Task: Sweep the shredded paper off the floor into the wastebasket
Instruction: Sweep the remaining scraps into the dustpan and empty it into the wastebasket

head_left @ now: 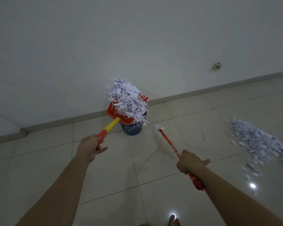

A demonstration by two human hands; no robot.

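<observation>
Now a loaded dustpan hangs over the wastebasket, a brush held beside it.

Leftmost, the left hand (90, 148) grips the red-and-yellow handle of the red dustpan (114, 113), heaped with shredded paper (127, 98) and held above the dark blue wastebasket (132, 128) by the wall. Further right, the right hand (189, 163) is curled round the orange handle of a pale-bristled brush (164, 145), blurred, above the tiled floor (114, 170). Far right, a loose pile of shreds (258, 142) lies on the floor.
</observation>
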